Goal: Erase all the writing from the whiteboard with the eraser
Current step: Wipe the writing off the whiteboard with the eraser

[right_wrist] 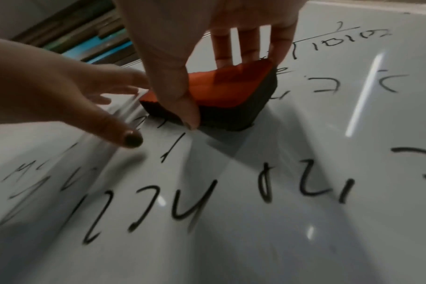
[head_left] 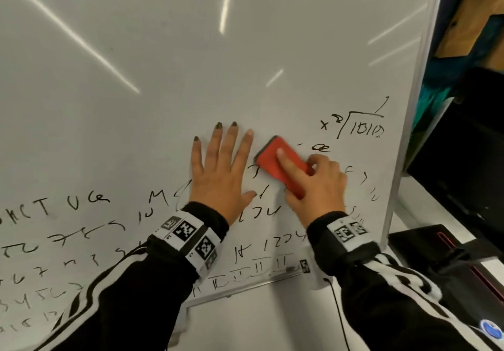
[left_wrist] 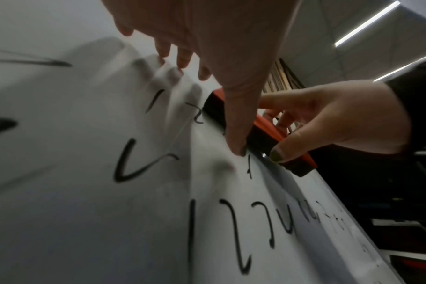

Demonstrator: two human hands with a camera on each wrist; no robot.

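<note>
A red eraser [head_left: 281,166] with a black felt base lies flat against the whiteboard [head_left: 163,78]. My right hand [head_left: 313,184] grips it, index finger laid along its top, thumb on its near edge. The right wrist view has the eraser [right_wrist: 231,86] under my right hand [right_wrist: 202,57]; the left wrist view has the eraser [left_wrist: 268,130] behind my thumb. My left hand [head_left: 221,170] lies flat on the board just left of the eraser, fingers straight and spread. Black writing [head_left: 68,241] covers the lower board, and a maths scribble [head_left: 357,127] sits at the upper right. The upper board is blank.
The board's metal frame [head_left: 409,132] runs down the right side and its bottom edge [head_left: 245,288] lies near my wrists. Dark equipment [head_left: 463,160] and a black-and-red case [head_left: 450,255] stand to the right of the board.
</note>
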